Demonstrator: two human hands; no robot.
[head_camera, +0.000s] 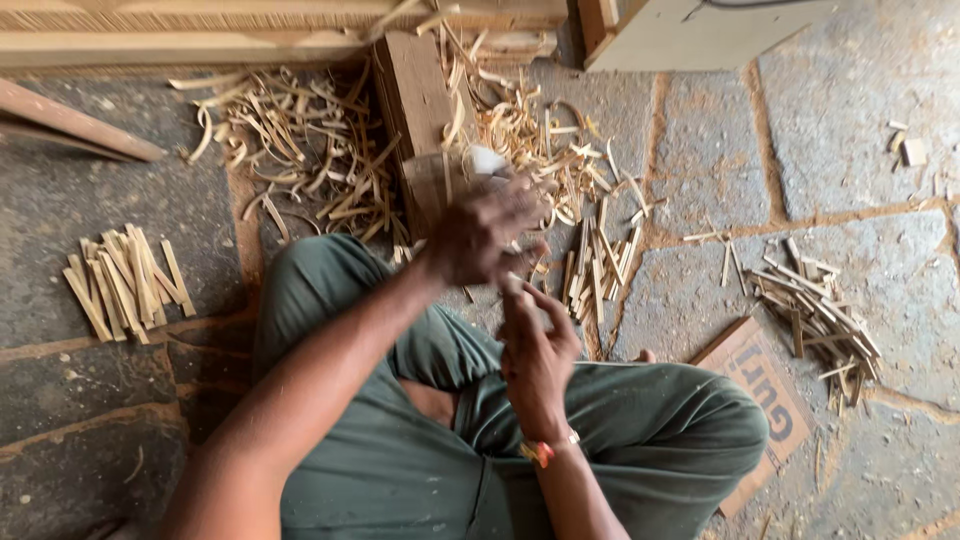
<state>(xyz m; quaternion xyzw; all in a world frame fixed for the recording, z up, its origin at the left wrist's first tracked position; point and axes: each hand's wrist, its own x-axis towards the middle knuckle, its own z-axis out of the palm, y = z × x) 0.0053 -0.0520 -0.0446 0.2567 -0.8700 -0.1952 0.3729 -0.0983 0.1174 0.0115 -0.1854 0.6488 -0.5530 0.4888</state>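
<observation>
My left hand (482, 235) is blurred in motion above a worn wooden block (415, 105). Its fingers are curled around a pale object (487, 160) that sticks out above the knuckles. Just below it, over my lap, my right hand (537, 345) has its fingers drawn together and pointing up. It wears a wristband (545, 450). Whether those fingers pinch a thin wood strip is unclear. I sit cross-legged in green trousers (640, 430) on a stone floor.
Curled wood shavings (300, 150) lie heaped around the block. A bundle of short cut sticks (122, 285) lies at the left, more sticks (595, 265) in front of my knees, and another heap (815, 315) at the right beside a piece of cardboard (760, 400). Planks (180, 45) run along the top.
</observation>
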